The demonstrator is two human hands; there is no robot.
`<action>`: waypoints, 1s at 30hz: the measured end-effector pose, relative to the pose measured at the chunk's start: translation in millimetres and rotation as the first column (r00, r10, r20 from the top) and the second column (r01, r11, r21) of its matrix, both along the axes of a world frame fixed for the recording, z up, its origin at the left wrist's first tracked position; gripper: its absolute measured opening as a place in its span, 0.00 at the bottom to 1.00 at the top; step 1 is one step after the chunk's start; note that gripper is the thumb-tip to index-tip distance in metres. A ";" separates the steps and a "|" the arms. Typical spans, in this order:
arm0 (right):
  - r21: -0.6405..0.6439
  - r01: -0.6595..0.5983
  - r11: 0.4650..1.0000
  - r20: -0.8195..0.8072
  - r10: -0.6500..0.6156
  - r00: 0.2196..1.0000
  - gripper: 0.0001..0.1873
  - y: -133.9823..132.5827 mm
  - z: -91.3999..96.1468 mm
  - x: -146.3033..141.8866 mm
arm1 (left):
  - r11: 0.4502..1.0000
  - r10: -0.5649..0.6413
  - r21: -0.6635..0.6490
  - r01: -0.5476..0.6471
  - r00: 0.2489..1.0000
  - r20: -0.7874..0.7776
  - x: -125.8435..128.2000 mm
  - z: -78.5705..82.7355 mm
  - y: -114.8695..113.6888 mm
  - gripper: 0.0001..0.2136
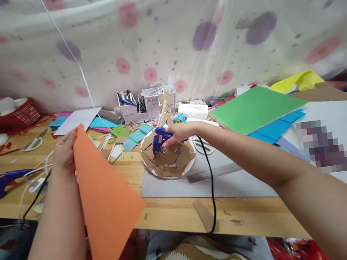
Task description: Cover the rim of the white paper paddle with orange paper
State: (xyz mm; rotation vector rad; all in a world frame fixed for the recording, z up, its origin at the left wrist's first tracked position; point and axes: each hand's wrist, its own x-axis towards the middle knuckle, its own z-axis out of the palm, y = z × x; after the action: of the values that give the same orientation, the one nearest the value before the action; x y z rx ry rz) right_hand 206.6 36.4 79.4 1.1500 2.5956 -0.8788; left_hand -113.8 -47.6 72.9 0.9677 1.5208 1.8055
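Observation:
My left hand (63,149) is closed on the top edge of an orange paper sheet (105,206), holding it upright over the table's front edge. My right hand (178,133) is stretched forward and wrapped round a blue glue gun (159,139) with a white glue stick poking out the back. The gun's nozzle points down at a round board (168,158) covered with brown cardboard pieces. The board rests on a grey cutting mat (205,181). A black cord (211,176) runs from the gun down over the table edge.
A second blue glue gun (4,181) lies at the left. Scissors (34,143), a red basket (12,117) and paper scraps sit behind it. White organiser boxes (145,104) stand at the back. Green, blue and yellow sheets (255,109) pile at the right. A ruler (213,172) lies on the mat.

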 end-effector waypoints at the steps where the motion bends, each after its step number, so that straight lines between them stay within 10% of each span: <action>1: 0.031 0.019 0.999 -0.005 -0.019 1.000 0.22 1.9 0.6 -1.0 | 1.000 -0.027 0.005 0.027 0.999 0.037 1.2 -2.4 3.3 0.12; 14: 0.082 0.224 0.971 -0.260 -0.196 0.946 0.23 31.5 2.0 8.8 | 0.987 -0.154 -0.037 0.157 0.985 0.073 27.6 -10.9 20.1 0.18; 30: 0.135 0.389 0.911 -0.248 -0.349 0.904 0.23 16.2 -22.7 101.3 | 0.987 -0.154 0.067 0.145 0.978 0.144 45.6 -10.9 42.1 0.11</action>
State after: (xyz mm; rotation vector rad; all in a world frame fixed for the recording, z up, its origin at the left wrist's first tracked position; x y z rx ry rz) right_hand 307.9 52.6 56.7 1.7355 2.7230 -0.8952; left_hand -68.2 -5.5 62.1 0.9264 1.2786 1.7792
